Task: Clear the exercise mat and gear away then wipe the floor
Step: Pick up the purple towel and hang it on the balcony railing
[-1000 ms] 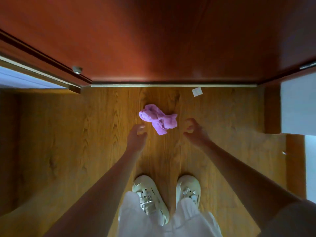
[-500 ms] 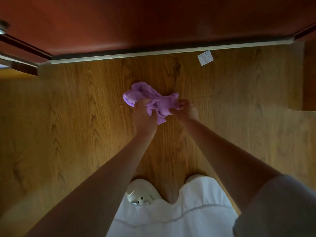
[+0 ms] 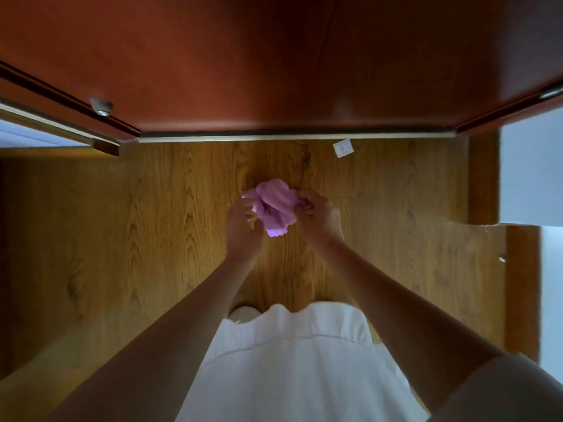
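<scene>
A crumpled purple cloth (image 3: 274,205) hangs between both my hands above the wooden floor (image 3: 152,239). My left hand (image 3: 243,226) pinches the cloth's left edge with curled fingers. My right hand (image 3: 318,214) grips the cloth's right side between thumb and fingers. The cloth's lower end dangles free between the two hands. No exercise mat or gear shows in the head view.
A dark red wooden door (image 3: 274,62) stands straight ahead, with a metal strip along its bottom. A small white paper slip (image 3: 343,147) lies on the floor near the door. White wall (image 3: 530,172) and wooden skirting stand at right. My white trousers and one shoe tip (image 3: 243,313) show below.
Both hands reached down to the cloth on the floor, took hold of it, and have lifted it up. My view has risen as I straightened.
</scene>
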A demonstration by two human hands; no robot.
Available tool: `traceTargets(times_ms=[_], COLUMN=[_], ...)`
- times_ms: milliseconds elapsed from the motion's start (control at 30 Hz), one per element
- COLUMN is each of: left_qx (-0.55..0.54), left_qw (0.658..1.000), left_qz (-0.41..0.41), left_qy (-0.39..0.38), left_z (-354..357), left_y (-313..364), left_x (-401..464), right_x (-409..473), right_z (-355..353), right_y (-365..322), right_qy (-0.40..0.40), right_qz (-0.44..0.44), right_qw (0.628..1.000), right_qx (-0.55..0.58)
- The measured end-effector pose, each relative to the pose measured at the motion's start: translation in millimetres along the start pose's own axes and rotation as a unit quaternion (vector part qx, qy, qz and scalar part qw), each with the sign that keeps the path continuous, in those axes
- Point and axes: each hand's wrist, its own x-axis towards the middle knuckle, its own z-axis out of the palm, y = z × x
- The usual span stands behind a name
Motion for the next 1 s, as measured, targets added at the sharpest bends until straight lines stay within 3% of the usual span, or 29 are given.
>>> traceTargets(times_ms=[167,300,700,900,1000], left_qx=[0.027,-0.01,-0.128,-0.227,-0.313], left_qw=[0.999,0.999,0.991,0.971,0.945], left_qz=[0.037,0.046,-0.014,0.037,0.07], left_qy=[-0.005,0.025,0.028,0.062,0.071], left_z=[-56,-108,-317,-427,-480], left_y=[67,121,225,289,316], left_x=[-19,-52,-211,-306,-352], right_x=[-40,-95,-278,-368,-404], right_z=[-52,-90,-199,-241,-247], right_y=[-85,-142,-310,-395,-439], right_qy=[-0.08,-0.116,-0.022,-0.014,-0.014], right_qz=[-0.017,-0.033,-0.047,-0.107,-0.122], right_qw=[0.996,0.992,0.984,0.982,0.977], right_qx=[-0.02,0.023,0.168,0.157,0.175])
